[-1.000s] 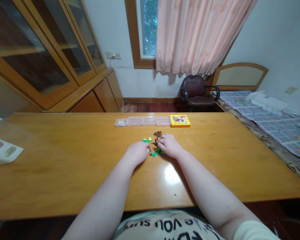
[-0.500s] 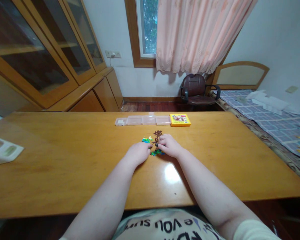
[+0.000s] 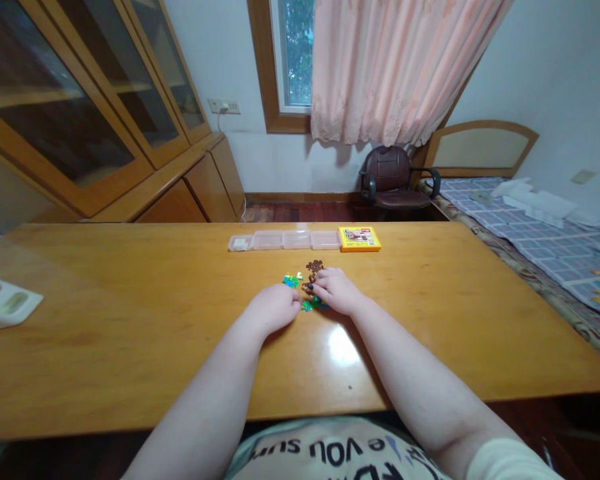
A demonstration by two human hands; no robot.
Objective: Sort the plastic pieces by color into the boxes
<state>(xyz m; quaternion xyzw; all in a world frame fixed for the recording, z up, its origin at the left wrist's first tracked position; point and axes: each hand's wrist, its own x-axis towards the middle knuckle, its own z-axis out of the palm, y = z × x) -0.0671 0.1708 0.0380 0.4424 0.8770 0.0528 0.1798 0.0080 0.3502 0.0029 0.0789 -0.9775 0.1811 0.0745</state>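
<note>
My left hand (image 3: 276,307) rests low over the table with its fingers curled together, the tips at the left side of a green and blue pile of small bricks (image 3: 308,306). Whatever those fingertips pinch is too small to make out. Across from it, my right hand (image 3: 338,291) bends over the same spot, its fingertips at a small dark piece (image 3: 310,287) among brown bits. Just above my left fingers lies a pile of blue, green, yellow and white bricks (image 3: 291,281). A heap of brown bricks (image 3: 315,266) lies beyond my right fingers, which cover part of the pieces.
Clear plastic trays (image 3: 269,240) stand in a row near the far edge of the wooden table (image 3: 130,320). A yellow box (image 3: 360,239) touches their right end. A white device (image 3: 10,303) sits at the left, and a chair (image 3: 390,175) stands beyond the table.
My left hand has drawn slightly down from the upper colored pile, which shows more now, towards the lower green and blue pile. My right hand stays nearly in place.
</note>
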